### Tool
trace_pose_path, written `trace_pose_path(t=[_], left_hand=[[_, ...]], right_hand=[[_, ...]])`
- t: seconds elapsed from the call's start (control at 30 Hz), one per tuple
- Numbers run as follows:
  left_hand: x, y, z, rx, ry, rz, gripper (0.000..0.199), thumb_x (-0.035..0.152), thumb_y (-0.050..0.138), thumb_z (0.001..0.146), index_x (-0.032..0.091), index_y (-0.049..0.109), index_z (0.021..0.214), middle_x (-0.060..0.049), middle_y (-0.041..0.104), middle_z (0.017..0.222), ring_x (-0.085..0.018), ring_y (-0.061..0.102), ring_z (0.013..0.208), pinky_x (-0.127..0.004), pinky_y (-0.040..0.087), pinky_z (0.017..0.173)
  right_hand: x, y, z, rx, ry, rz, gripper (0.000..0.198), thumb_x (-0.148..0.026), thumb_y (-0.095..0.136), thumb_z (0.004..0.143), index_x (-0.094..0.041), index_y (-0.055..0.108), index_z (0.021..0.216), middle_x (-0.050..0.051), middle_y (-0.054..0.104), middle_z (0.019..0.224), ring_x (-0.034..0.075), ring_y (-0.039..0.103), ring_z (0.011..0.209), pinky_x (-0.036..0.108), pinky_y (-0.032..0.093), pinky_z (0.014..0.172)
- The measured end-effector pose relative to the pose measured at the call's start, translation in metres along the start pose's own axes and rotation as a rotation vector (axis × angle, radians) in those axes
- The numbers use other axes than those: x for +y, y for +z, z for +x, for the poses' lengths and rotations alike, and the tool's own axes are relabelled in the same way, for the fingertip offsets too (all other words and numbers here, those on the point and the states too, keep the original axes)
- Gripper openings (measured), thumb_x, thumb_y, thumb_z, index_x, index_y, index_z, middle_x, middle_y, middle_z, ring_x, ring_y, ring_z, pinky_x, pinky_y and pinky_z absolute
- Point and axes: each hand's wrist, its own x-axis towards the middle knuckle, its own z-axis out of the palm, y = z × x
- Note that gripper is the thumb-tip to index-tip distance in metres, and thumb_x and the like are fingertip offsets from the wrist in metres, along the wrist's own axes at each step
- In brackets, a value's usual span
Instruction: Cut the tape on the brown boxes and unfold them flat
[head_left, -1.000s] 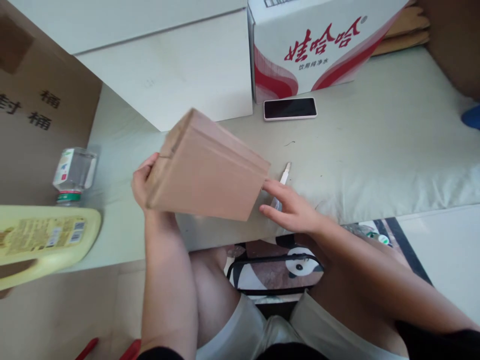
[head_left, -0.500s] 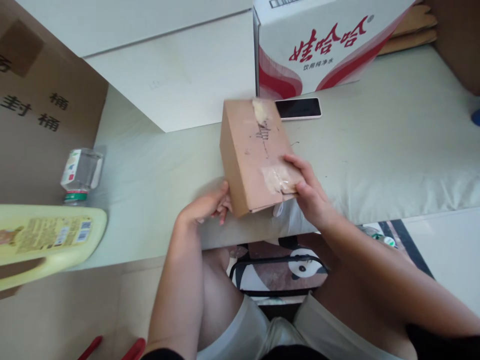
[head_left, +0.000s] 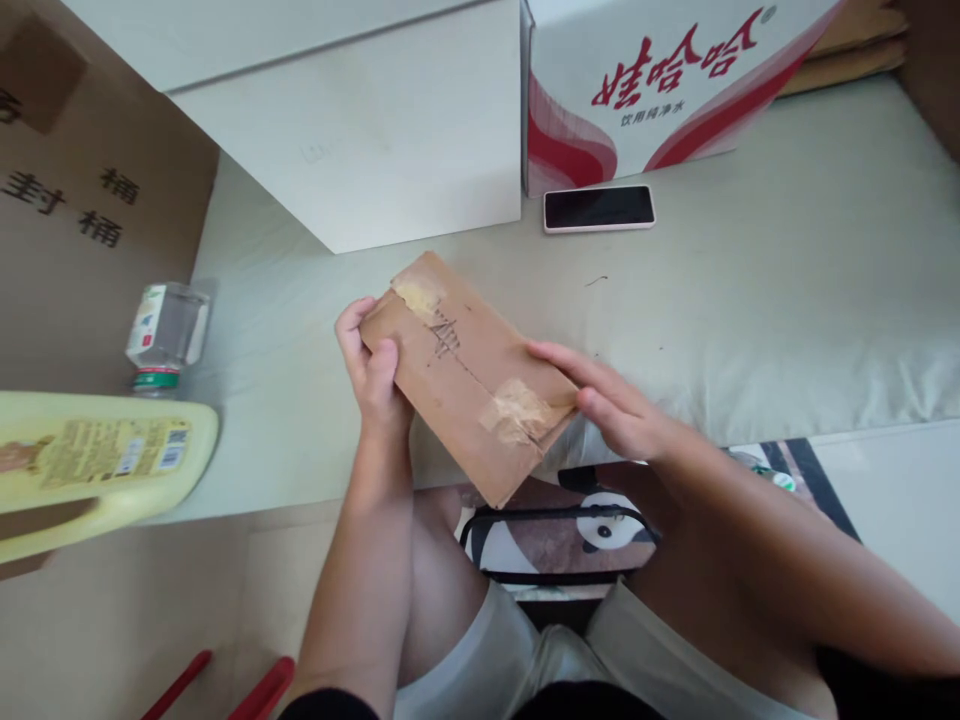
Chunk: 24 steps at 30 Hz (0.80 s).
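Note:
Between my hands is a brown cardboard box (head_left: 465,395), slanted from upper left to lower right. Its top face shows a dark printed mark and two worn tape patches. My left hand (head_left: 375,365) grips the box's far left end, thumb on the top face. At the right end my right hand (head_left: 615,405) clasps the corner, its index finger along the edge and its thumb near the corner. The underside of the box is hidden.
A phone (head_left: 598,208) lies on the pale covered surface (head_left: 750,300), before a white-and-red carton (head_left: 645,110) and a white box (head_left: 420,150). To the left are a clear bottle (head_left: 169,330), a yellow jug (head_left: 150,460) and a large brown carton (head_left: 97,130).
The box has turned and come nearer, its far end swinging left and uncovering the whole phone. My left hand has moved from its near left side up to the far left end.

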Motion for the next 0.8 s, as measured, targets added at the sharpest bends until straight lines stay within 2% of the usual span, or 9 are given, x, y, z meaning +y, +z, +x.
trace_pose_path(t=[0.07, 0.17, 0.23, 0.33, 0.4, 0.47, 0.53, 0.67, 0.8], left_hand=[[0.001, 0.0, 0.0, 0.002, -0.019, 0.046, 0.06, 0.066, 0.077, 0.067, 0.029, 0.053, 0.108, -0.003, 0.061, 0.1, -0.019, 0.061, 0.084, -0.033, 0.049, 0.073], [0.001, -0.001, 0.002, 0.024, -0.011, 0.078, 0.065, 0.072, 0.076, 0.064, 0.027, 0.051, 0.104, -0.003, 0.057, 0.096, -0.018, 0.058, 0.08, -0.031, 0.048, 0.07], [0.002, 0.0, 0.003, 0.028, -0.011, 0.081, 0.065, 0.073, 0.075, 0.065, 0.027, 0.051, 0.104, -0.002, 0.056, 0.094, -0.018, 0.057, 0.078, -0.03, 0.047, 0.069], [0.002, 0.001, 0.002, 0.026, -0.015, 0.101, 0.064, 0.074, 0.072, 0.066, 0.027, 0.05, 0.104, -0.003, 0.055, 0.095, -0.018, 0.056, 0.078, -0.031, 0.046, 0.07], [0.002, 0.001, 0.002, 0.021, -0.017, 0.096, 0.063, 0.073, 0.072, 0.066, 0.028, 0.049, 0.104, -0.003, 0.054, 0.096, -0.018, 0.054, 0.078, -0.031, 0.044, 0.07], [0.001, 0.001, 0.001, 0.019, -0.018, 0.083, 0.064, 0.072, 0.072, 0.066, 0.028, 0.048, 0.104, -0.003, 0.053, 0.096, -0.018, 0.053, 0.078, -0.031, 0.043, 0.071], [0.0, 0.0, 0.001, 0.017, -0.021, 0.092, 0.065, 0.073, 0.071, 0.066, 0.027, 0.047, 0.105, -0.003, 0.052, 0.097, -0.018, 0.053, 0.08, -0.031, 0.043, 0.072], [0.001, 0.0, 0.001, 0.01, -0.041, 0.11, 0.067, 0.075, 0.07, 0.065, 0.027, 0.046, 0.106, -0.003, 0.051, 0.097, -0.017, 0.051, 0.079, -0.03, 0.043, 0.072], [0.0, -0.001, 0.002, 0.004, -0.034, 0.069, 0.065, 0.071, 0.074, 0.065, 0.027, 0.048, 0.105, -0.003, 0.051, 0.097, -0.017, 0.051, 0.079, -0.029, 0.043, 0.072]], right_hand=[[0.004, -0.003, 0.001, 0.128, 0.101, -0.13, 0.057, -0.059, 0.034, 0.103, -0.024, 0.06, 0.14, 0.012, 0.071, 0.132, 0.028, 0.068, 0.119, 0.048, 0.054, 0.102], [0.011, -0.004, 0.005, 0.251, 0.316, -0.533, 0.042, -0.045, 0.054, 0.095, -0.018, 0.068, 0.124, 0.014, 0.074, 0.11, 0.029, 0.07, 0.095, 0.045, 0.056, 0.083], [0.016, -0.004, 0.007, 0.182, 0.407, -0.752, 0.038, -0.036, 0.06, 0.088, -0.018, 0.069, 0.12, 0.016, 0.072, 0.109, 0.031, 0.068, 0.091, 0.042, 0.053, 0.073], [0.021, -0.002, 0.009, 0.052, 0.464, -0.847, 0.028, -0.029, 0.056, 0.089, -0.021, 0.071, 0.111, 0.014, 0.072, 0.106, 0.029, 0.067, 0.087, 0.038, 0.048, 0.066], [0.021, -0.002, 0.01, 0.068, 0.478, -0.803, 0.023, -0.03, 0.055, 0.09, -0.023, 0.071, 0.105, 0.011, 0.072, 0.099, 0.026, 0.065, 0.08, 0.037, 0.047, 0.065], [0.021, -0.005, 0.012, 0.156, 0.465, -0.669, 0.022, -0.032, 0.058, 0.089, -0.023, 0.069, 0.106, 0.007, 0.071, 0.09, 0.022, 0.063, 0.073, 0.036, 0.047, 0.065], [0.02, -0.008, 0.014, 0.306, 0.403, -0.454, 0.029, -0.033, 0.062, 0.086, -0.023, 0.064, 0.114, 0.003, 0.069, 0.086, 0.019, 0.062, 0.068, 0.035, 0.049, 0.066], [0.025, -0.013, 0.016, 0.614, 0.258, -0.024, 0.047, -0.034, 0.061, 0.088, -0.03, 0.048, 0.133, 0.0, 0.068, 0.091, 0.017, 0.063, 0.067, 0.033, 0.053, 0.063], [0.033, -0.015, 0.019, 0.708, 0.293, 0.234, 0.032, -0.034, 0.054, 0.09, -0.034, 0.053, 0.122, 0.0, 0.07, 0.095, 0.017, 0.069, 0.074, 0.036, 0.058, 0.07]])
